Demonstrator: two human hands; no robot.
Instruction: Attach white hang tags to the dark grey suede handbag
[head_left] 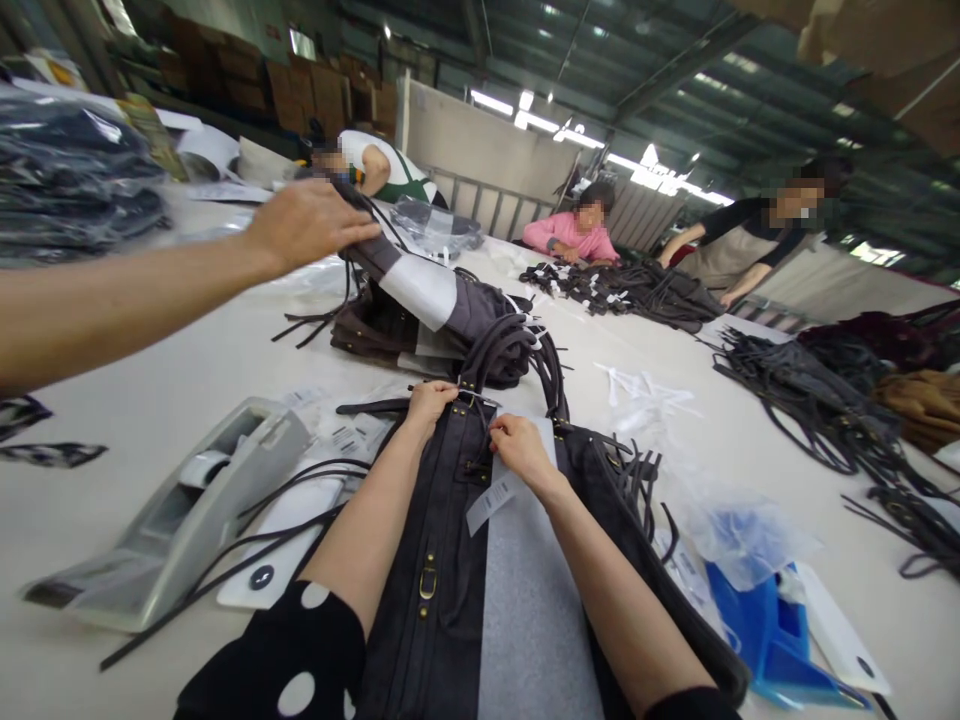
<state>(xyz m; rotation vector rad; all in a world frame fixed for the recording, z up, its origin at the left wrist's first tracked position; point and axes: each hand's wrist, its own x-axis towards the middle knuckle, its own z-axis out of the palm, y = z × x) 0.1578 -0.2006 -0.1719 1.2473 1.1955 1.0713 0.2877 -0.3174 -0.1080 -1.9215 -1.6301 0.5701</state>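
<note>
A dark handbag lies in front of me with its loop handles pointing away. My left hand is closed in a pinch at the handle's base, on one end of a thin pale strip. Just right of it, my right hand is closed, fingertips together beside a thin dark cord; what they hold is too small to make out. A small printed tag hangs below my right hand. Grey-white sheet material covers the bag's middle under my right forearm.
A grey tape dispenser stands left, a blue dispenser right. Another person's hand reaches in from the left, holding a folded dark bag over the stack ahead. Dark straps lie right; co-workers are beyond the table.
</note>
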